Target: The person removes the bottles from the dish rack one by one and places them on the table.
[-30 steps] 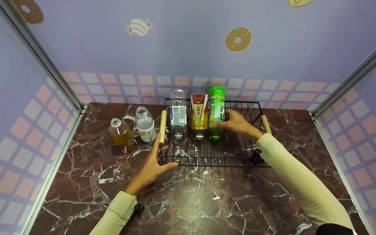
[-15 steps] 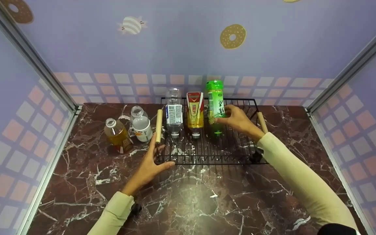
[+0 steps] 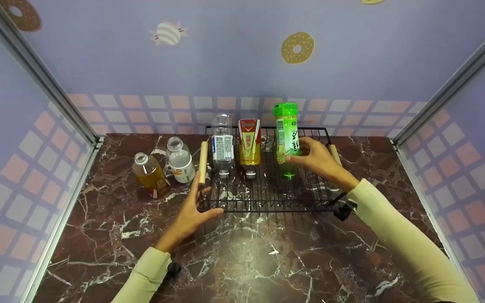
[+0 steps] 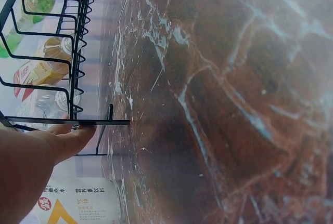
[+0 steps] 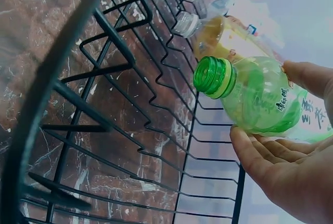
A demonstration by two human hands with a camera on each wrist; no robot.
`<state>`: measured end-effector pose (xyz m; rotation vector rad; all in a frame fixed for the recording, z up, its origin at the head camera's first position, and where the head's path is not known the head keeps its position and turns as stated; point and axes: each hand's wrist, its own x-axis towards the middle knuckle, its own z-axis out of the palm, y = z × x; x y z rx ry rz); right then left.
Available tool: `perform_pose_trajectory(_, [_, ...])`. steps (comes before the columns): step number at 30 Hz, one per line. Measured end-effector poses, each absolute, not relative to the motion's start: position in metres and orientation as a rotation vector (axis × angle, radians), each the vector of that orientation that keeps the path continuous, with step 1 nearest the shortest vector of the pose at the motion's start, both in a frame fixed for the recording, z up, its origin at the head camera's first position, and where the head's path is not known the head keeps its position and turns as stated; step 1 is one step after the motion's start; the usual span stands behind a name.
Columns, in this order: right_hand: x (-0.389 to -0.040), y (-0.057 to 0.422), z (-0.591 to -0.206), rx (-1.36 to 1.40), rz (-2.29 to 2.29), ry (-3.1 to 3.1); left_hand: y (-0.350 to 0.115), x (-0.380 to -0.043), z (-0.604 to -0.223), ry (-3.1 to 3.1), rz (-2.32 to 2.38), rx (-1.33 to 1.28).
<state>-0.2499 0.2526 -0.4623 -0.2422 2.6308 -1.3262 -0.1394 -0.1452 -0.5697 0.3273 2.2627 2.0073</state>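
Observation:
In the head view, my right hand (image 3: pixel 320 160) holds a green plastic tea bottle (image 3: pixel 287 130) neck down over the black wire dish rack (image 3: pixel 267 206). The right wrist view shows its open, capless green neck (image 5: pixel 208 76), with the thumb on one side and the fingers on the other. My left hand (image 3: pixel 190 216) grips the rack's front left corner, fingertips at the side bars and thumb reaching past the front. Left of the green bottle, a red-and-yellow labelled bottle (image 3: pixel 249 143) and a clear bottle (image 3: pixel 223 145) with a white label lean neck down in the rack.
Outside the rack on the left, a bottle with amber labelling (image 3: pixel 152 176) and a clear bottle with a white label (image 3: pixel 180 160) stand upright. Wooden handles (image 3: pixel 203 162) top the rack's ends. A patterned wall (image 3: pixel 242 63) rises behind the dark marbled tabletop (image 3: pixel 246 261).
My right hand has raised the green bottle a little, then shifted it to the right, widening the gap from the red-and-yellow one. My left hand keeps its place on the rack.

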Motion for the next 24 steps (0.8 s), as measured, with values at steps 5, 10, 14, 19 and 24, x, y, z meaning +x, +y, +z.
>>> perform_pose_trajectory(5, [-0.241,0.256,-0.458,-0.259,-1.306,2.652,-0.147,-0.139,-0.570,2.270,1.999,0.319])
perform_pose_trajectory(10, [-0.235,0.259,-0.456,-0.305,-1.219,2.725,-0.147,-0.139,-0.570,2.267,2.006,0.315])
perform_pose_trajectory(14, [-0.229,0.261,-0.455,-0.334,-1.137,2.789,-0.147,-0.139,-0.569,2.263,2.013,0.326])
perform_pose_trajectory(19, [-0.223,0.264,-0.456,-0.354,-1.108,2.816,-0.147,-0.139,-0.569,2.274,2.004,0.320])
perform_pose_trajectory(24, [-0.220,0.267,-0.456,-0.367,-1.144,2.816,-0.146,-0.140,-0.569,2.262,2.011,0.312])
